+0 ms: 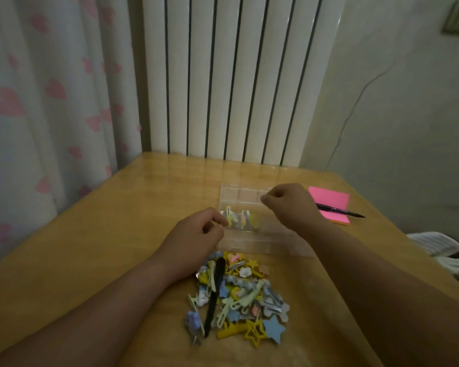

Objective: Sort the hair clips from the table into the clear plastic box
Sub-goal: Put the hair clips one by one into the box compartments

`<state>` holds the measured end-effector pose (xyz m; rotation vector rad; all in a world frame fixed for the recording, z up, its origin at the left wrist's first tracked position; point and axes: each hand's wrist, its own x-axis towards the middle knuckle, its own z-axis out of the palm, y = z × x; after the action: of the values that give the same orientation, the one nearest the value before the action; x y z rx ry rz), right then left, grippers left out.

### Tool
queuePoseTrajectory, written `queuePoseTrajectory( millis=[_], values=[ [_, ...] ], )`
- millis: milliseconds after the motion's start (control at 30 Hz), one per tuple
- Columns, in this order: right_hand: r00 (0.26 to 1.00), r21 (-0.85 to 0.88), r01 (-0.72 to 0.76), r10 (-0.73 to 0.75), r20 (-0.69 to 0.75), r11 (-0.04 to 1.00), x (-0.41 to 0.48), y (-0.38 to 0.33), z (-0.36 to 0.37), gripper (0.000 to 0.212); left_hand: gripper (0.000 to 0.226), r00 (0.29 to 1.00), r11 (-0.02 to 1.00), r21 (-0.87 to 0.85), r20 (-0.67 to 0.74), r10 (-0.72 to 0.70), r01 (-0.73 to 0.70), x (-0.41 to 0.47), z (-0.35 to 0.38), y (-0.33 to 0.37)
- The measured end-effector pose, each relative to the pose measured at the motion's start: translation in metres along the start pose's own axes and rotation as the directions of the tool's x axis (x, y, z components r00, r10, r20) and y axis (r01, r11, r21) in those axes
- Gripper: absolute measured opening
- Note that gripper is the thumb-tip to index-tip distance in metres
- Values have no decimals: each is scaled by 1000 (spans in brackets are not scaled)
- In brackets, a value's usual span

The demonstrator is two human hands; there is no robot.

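The clear plastic box [249, 242] lies open in the middle of the table, its lid [239, 193] laid back toward the radiator. A few pastel hair clips [236, 218] sit in its left compartments. A pile of several colourful hair clips [239, 295], with a long black one [214, 290] among them, lies in front of the box. My left hand [196, 234] has curled fingers, and its thumb and forefinger meet at the box's left wall. My right hand [289, 205] hovers curled over the box's right side. Whether it pinches anything is hidden.
A pink sticky-note pad [331, 205] with a black pen [339, 210] across it lies right of the box. The wooden table [104, 247] ends at a white radiator [233, 75] behind and a heart-print curtain [51, 102] on the left. Striped fabric [435, 245] lies beyond the right edge.
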<state>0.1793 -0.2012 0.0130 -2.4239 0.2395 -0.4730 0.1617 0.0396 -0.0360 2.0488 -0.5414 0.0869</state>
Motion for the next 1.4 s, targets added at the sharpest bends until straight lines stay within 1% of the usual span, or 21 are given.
queuePoseTrajectory(
  millis=[100, 233, 300, 367, 433, 500, 600, 667, 767, 900, 1000, 1067, 1167, 1233, 1300, 1400],
  values=[
    [990, 88, 94, -84, -111, 992, -27, -4, -15, 15, 17, 1000, 1000, 11, 9, 3, -3, -1, -1, 1],
    [970, 178, 191, -157, -185, 965, -60, -5, -28, 14, 22, 1000, 998, 56, 12, 8, -8, -3, -1, 1],
    [966, 235, 230, -192, -175, 944, -76, -4, -33, 12, 23, 1000, 997, 77, 10, 5, -6, -4, -1, 3],
    [968, 244, 246, -226, -104, 938, -90, -1, -33, 11, 23, 1000, 996, 84, 7, 5, -6, -3, -1, 3],
    [968, 155, 246, -252, 18, 957, -98, 0, -27, 13, 23, 1000, 996, 86, 3, 0, 0, -3, -1, 4],
    [951, -4, 281, -278, 133, 960, -102, 0, -20, 16, 23, 1000, 997, 80, -1, 0, 0, -3, -1, 4],
    [910, -238, 378, -313, 271, 895, -107, -4, -10, 24, 22, 1000, 998, 69, 1, 1, -1, -3, -1, 3],
    [899, -320, 402, -302, 318, 858, -108, -7, -7, 29, 22, 1000, 998, 57, 4, -5, 5, -3, -1, 2],
    [905, -342, 387, -281, 320, 856, -109, -8, -7, 26, 22, 1000, 999, 45, 10, -9, 9, -2, -1, 1],
    [914, -288, 357, -270, 303, 888, -110, -5, -9, 11, 22, 1000, 999, 51, 10, -10, 9, -2, -1, 1],
    [915, -253, 354, -278, 291, 900, -110, -5, -10, 8, 23, 1000, 999, 37, 7, -16, 16, -2, 0, 2],
    [922, -189, 340, -288, 258, 921, -109, -6, -12, 6, 22, 1000, 999, 39, 6, -16, 15, -3, 0, 2],
    [957, 47, 241, -246, 154, 969, -102, -10, -22, 8, 22, 1000, 999, 40, 17, -15, 14, -3, -1, 0],
    [975, 137, 193, -206, 86, 972, -88, -17, -30, 9, 22, 1000, 999, 44, 22, -18, 17, -3, -1, 0],
    [985, 151, 150, -160, 62, 977, -65, -22, -32, 7, 22, 999, 999, 39, 26, -18, 17, -4, -1, 0],
    [992, 106, 86, -96, 85, 991, -24, -29, -22, 7, 22, 999, 999, 38, 27, -20, 18, -4, -1, 2]
  ],
)
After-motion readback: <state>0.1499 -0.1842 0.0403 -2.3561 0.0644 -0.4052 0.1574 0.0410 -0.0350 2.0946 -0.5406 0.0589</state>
